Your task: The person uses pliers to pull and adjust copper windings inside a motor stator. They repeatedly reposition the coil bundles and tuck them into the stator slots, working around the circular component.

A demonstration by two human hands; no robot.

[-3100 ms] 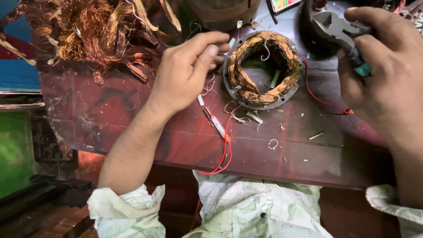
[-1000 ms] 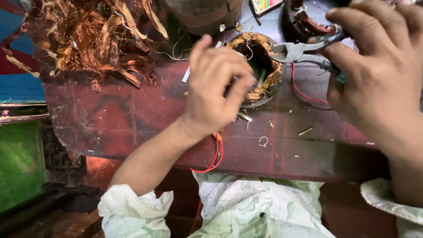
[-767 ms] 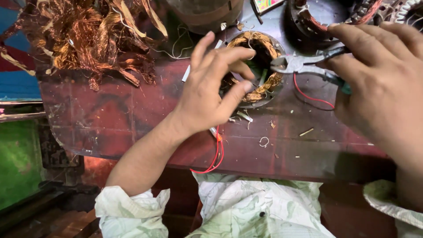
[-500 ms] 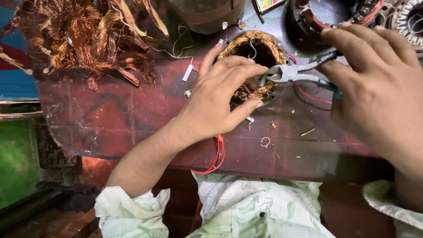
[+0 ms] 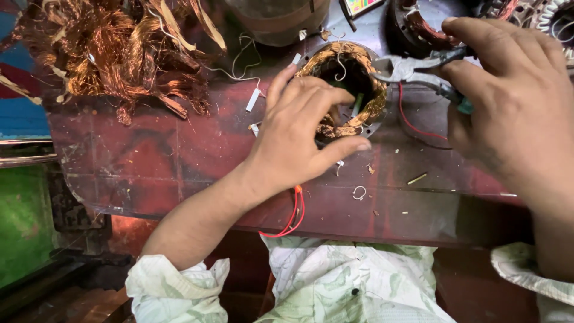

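A round motor stator (image 5: 350,90) with copper windings lies on the dark red workbench (image 5: 149,155). My left hand (image 5: 299,131) grips its near left rim, fingers curled over the coil and thumb under the front edge. My right hand (image 5: 514,101) holds metal pliers (image 5: 412,69) with green grips; the jaws point left and touch the stator's right rim. Red wires (image 5: 293,215) run from under my left hand over the bench's front edge.
A heap of stripped copper wire (image 5: 113,48) fills the bench's far left. Another wound stator (image 5: 418,30) and a round container (image 5: 275,21) stand behind. Small wire scraps (image 5: 359,192) and white sleeve bits (image 5: 254,98) litter the bench.
My left hand moved from beside the stator onto its rim and gripped it. My right hand brought the pliers down and left until the jaws reached the stator.
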